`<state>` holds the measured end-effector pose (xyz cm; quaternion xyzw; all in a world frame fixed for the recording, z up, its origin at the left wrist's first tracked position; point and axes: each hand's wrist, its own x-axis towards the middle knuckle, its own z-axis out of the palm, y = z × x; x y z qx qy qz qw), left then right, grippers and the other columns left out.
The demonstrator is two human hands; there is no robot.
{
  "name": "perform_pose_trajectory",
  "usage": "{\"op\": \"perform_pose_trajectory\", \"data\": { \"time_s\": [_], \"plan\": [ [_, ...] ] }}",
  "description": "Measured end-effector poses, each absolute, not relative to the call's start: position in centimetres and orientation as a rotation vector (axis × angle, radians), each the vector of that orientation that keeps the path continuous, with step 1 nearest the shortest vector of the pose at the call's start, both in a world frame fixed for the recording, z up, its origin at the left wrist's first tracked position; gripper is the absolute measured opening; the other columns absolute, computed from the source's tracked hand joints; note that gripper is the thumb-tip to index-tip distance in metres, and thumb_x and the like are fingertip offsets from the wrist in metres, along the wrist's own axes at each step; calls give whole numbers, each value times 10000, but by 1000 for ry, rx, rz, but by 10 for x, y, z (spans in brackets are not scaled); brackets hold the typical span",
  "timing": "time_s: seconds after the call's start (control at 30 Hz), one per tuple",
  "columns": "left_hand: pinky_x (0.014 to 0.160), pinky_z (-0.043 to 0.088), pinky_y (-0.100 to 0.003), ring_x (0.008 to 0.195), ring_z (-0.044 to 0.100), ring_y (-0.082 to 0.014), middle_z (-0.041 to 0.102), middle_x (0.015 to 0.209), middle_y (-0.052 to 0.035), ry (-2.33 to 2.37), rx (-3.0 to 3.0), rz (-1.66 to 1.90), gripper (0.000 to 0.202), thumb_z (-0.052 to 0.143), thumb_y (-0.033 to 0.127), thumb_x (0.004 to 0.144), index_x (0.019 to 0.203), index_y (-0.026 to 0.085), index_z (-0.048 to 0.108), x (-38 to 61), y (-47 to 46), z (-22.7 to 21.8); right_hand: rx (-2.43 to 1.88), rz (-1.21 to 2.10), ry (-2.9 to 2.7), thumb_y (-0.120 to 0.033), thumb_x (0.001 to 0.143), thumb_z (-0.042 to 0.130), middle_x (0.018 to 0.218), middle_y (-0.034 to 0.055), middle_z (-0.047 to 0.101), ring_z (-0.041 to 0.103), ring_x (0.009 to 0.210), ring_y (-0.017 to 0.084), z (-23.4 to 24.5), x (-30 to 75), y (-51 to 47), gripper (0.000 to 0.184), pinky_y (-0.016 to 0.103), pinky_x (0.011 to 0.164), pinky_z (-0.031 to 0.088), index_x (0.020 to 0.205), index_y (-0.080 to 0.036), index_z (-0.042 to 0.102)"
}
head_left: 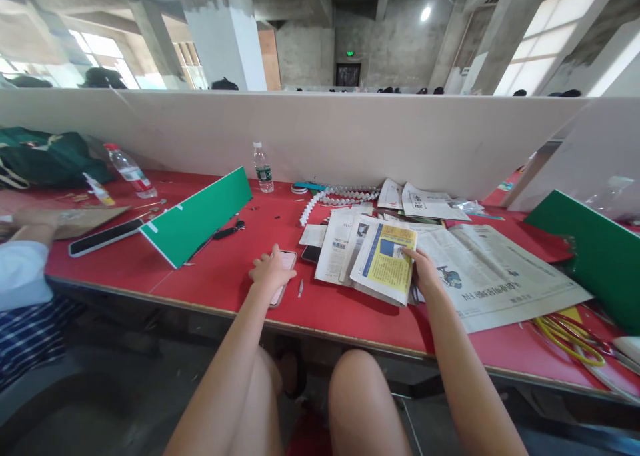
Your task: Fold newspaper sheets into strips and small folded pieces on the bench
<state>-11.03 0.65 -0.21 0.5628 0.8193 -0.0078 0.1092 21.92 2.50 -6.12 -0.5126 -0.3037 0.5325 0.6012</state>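
Observation:
My left hand [269,269] spans a smartphone [289,260] from above, its fingers by one long edge and its thumb by the other. The phone lies flat near the table's front edge. A small pointed blade-like piece [301,288] lies just right of it. With my right hand [424,268] I grip the right edge of a folded newspaper [385,259] that has a yellow printed panel. This newspaper is slightly tilted over other folded sheets [334,246]. A large spread newspaper [500,276] lies beneath and right of my right hand.
Green divider boards [200,219] stand at left and right [595,256]. Behind are a water bottle [263,169], a white spiral strip [313,206] and a white partition [320,129]. Yellow cords [570,339] lie front right. A neighbour's arm [30,233] rests far left.

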Motion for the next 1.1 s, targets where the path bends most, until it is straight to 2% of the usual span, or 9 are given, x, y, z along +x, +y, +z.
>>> {"op": "perform_pose_trajectory", "data": {
  "time_s": [0.27, 0.4, 0.47, 0.57, 0.63, 0.7, 0.87, 1.0, 1.1],
  "plan": [
    [853, 433, -450, 1221, 403, -386, 390, 1357, -243, 2447, 1621, -15, 888, 595, 446, 694, 1419, 168, 163, -107, 9, -3, -1261, 1151, -818, -347, 614, 682, 831, 27, 716, 675, 770, 240, -64, 219, 24, 354, 360, 697, 543, 937, -212, 632],
    [886, 419, -449, 1230, 393, -382, 394, 1353, -233, 2400, 1635, -25, 900, 597, 444, 689, 1419, 161, 153, -109, 7, 0, -1313, 1098, -859, -378, 623, 655, 946, 64, 691, 654, 843, 261, -67, 219, 27, 392, 392, 754, 521, 969, -198, 614],
    [867, 431, -446, 1197, 425, -391, 393, 1339, -233, 2426, 1641, 11, 904, 615, 447, 668, 1404, 159, 176, -109, 5, -1, -1420, 935, -924, -386, 625, 645, 1089, 99, 638, 608, 978, 282, -69, 220, 29, 469, 416, 846, 481, 1046, -187, 589],
    [810, 455, -445, 1125, 487, -406, 367, 1331, -233, 2494, 1652, 93, 894, 626, 450, 655, 1387, 175, 191, -110, 2, -1, -1613, 548, -987, -375, 616, 648, 1336, 158, 441, 406, 1237, 315, -69, 223, 29, 568, 440, 1029, 317, 1130, -152, 552],
    [801, 459, -443, 1094, 517, -404, 351, 1333, -236, 2492, 1636, 167, 897, 613, 463, 670, 1394, 181, 165, -111, 0, 2, -1598, 349, -1010, -372, 657, 614, 1393, 154, 354, 297, 1310, 302, -65, 224, 26, 514, 435, 1080, 225, 1118, -149, 559],
    [804, 458, -440, 1066, 545, -394, 347, 1331, -241, 2429, 1618, 277, 904, 590, 490, 692, 1406, 180, 130, -111, 0, 9, -1451, 292, -1047, -371, 732, 545, 1346, 117, 414, 338, 1286, 261, -57, 221, 20, 391, 419, 1071, 244, 1074, -183, 582],
    [817, 458, -422, 1093, 544, -367, 366, 1333, -229, 2203, 1626, 625, 888, 574, 513, 732, 1411, 195, 99, -72, 7, 28, -1095, 920, -1146, -451, 756, 589, 932, 41, 660, 590, 958, 215, -34, 177, -7, 277, 385, 941, 419, 936, -250, 650],
    [849, 448, -397, 1099, 551, -343, 384, 1328, -208, 1963, 1787, 790, 921, 627, 473, 720, 1423, 201, 99, -2, 5, 34, -934, 1460, -964, -565, 765, 561, 1131, 33, 651, 598, 1046, 239, -35, 136, -26, 453, 437, 933, 449, 1112, -283, 630],
    [880, 436, -399, 1124, 539, -333, 366, 1355, -215, 1779, 1852, 806, 893, 596, 502, 754, 1434, 188, 110, 42, -2, 31, -944, 1271, -793, -544, 769, 570, 1306, -18, 546, 402, 1295, 211, -44, 133, -32, 471, 403, 1077, 321, 1161, -286, 609]
  ]
}}
